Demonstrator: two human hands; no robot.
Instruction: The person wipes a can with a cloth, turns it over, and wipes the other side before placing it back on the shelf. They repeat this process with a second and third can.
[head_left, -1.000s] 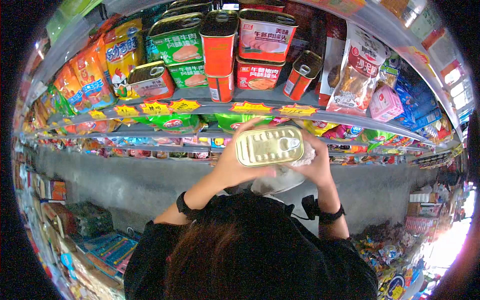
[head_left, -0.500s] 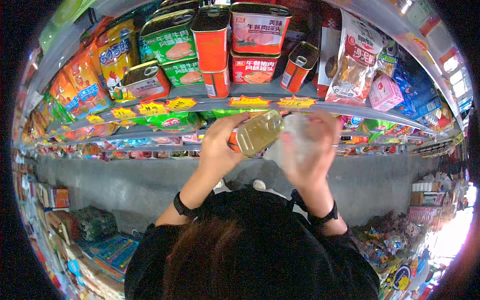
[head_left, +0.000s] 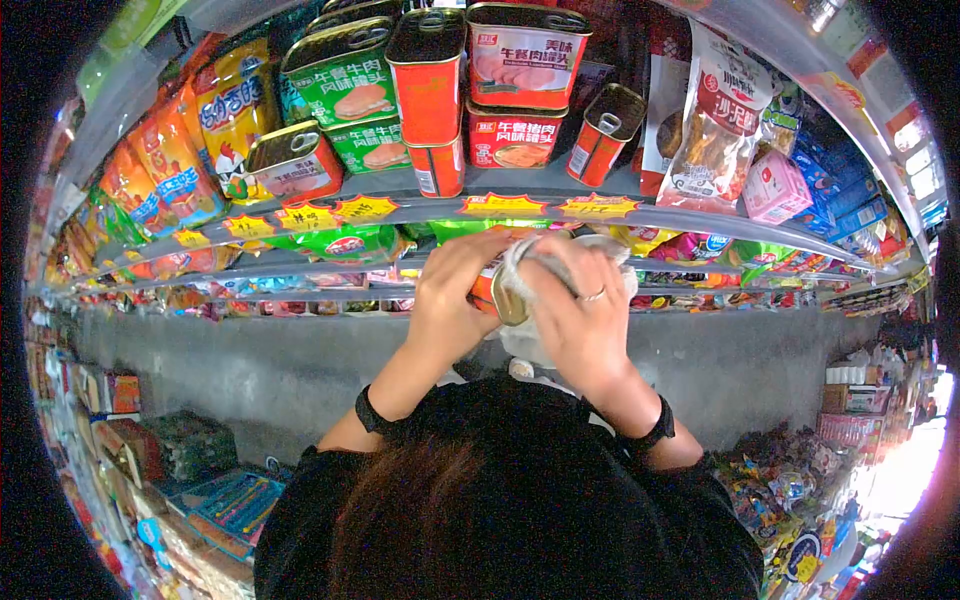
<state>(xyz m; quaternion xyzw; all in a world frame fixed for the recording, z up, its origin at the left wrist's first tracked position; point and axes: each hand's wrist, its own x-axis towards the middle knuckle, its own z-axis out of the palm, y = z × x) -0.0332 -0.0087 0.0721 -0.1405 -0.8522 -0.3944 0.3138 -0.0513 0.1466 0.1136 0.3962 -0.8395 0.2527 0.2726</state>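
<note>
My left hand grips a red luncheon meat can around its side, in front of the shelf edge. A white cloth is held in my right hand and pressed against the can's metal end, covering most of it. A strip of the gold-coloured rim still shows beside the cloth. On the shelf above stand more cans: a green one, a tall red one, a red and pink one and a smaller red one.
Yellow price tags line the shelf edge. Orange snack bags stand at the left, a snack pouch and a pink box at the right. Lower shelves hold packets. Grey floor lies below; boxes stand far right.
My right hand has moved left with the cloth, from beside the can onto its metal end. The left hand keeps its hold and has shifted slightly right.
</note>
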